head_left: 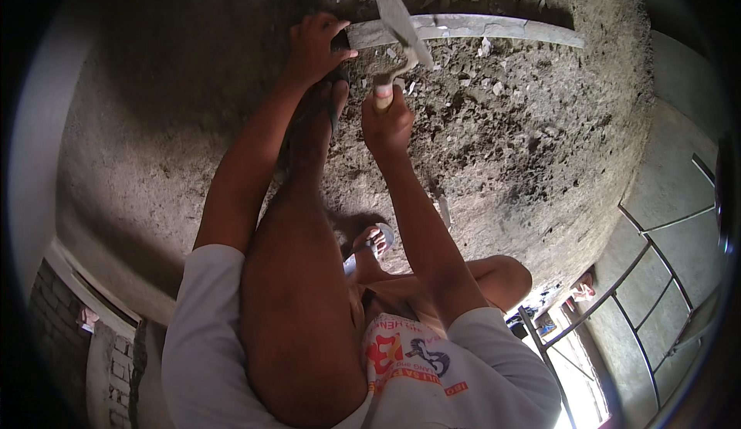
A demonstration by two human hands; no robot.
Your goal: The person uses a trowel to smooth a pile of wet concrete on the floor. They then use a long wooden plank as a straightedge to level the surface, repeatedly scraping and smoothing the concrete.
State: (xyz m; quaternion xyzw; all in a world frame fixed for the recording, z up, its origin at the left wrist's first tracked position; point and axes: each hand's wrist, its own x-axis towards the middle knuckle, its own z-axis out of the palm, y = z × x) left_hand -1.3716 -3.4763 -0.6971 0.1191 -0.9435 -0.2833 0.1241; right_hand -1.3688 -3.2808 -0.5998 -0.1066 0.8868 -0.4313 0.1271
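My right hand [388, 126] is wrapped around the pale handle of a trowel [397, 16]. Its grey metal blade points up and away over the dirt, crossing in front of a long, pale, flat straightedge [502, 27]. At the straightedge's left end, the thumb and fingers of my left hand [312, 49] grip it from both sides. That end looks dark between my fingers, partly in shadow. Beneath my hands, the ground is loose grey-brown soil or mortar [494, 97], with pale chips scattered in it.
My sandalled feet [370, 242] stand close behind the straightedge, one near my left hand. On the right, a metal scaffold frame [652, 244] stands near a grey wall [687, 174]. Bright light enters at the lower right. Blockwork [120, 375] shows at the lower left.
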